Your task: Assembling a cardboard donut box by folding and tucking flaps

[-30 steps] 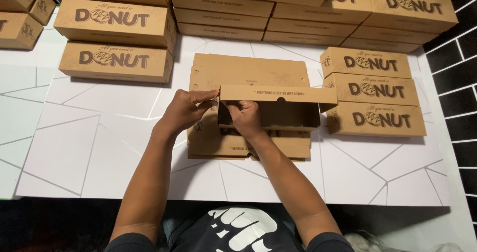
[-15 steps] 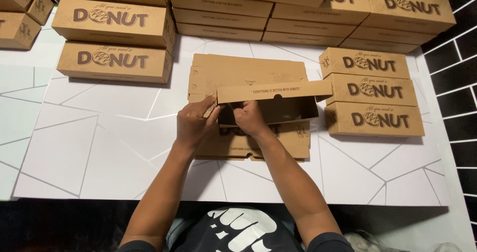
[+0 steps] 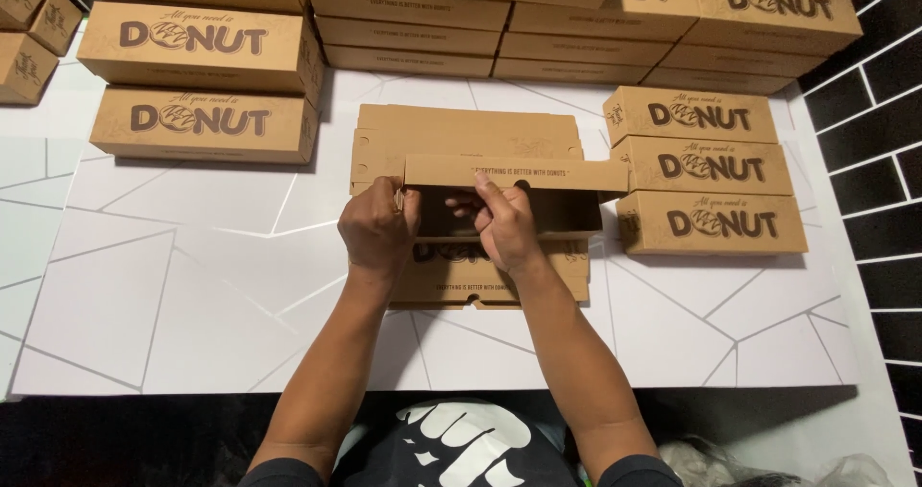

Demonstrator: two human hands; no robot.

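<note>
A brown cardboard box blank (image 3: 471, 141) lies half folded on the white table (image 3: 173, 295) in front of me. Its long front flap (image 3: 538, 173) stands raised across the middle. My left hand (image 3: 377, 230) grips the left end of that flap and the side wall there. My right hand (image 3: 504, 223) pinches the flap near its centre, with fingers reaching into the dark inside of the box. The lower printed panel (image 3: 499, 280) lies flat under both hands.
Finished brown boxes stand around the work spot: two stacked at the left (image 3: 202, 122), three stacked at the right (image 3: 711, 170), and several rows along the back (image 3: 576, 26). A black tiled wall (image 3: 879, 112) borders the right side.
Both hands have moved a little left and up along the flap, and the raised flap has swung further upright over the box.
</note>
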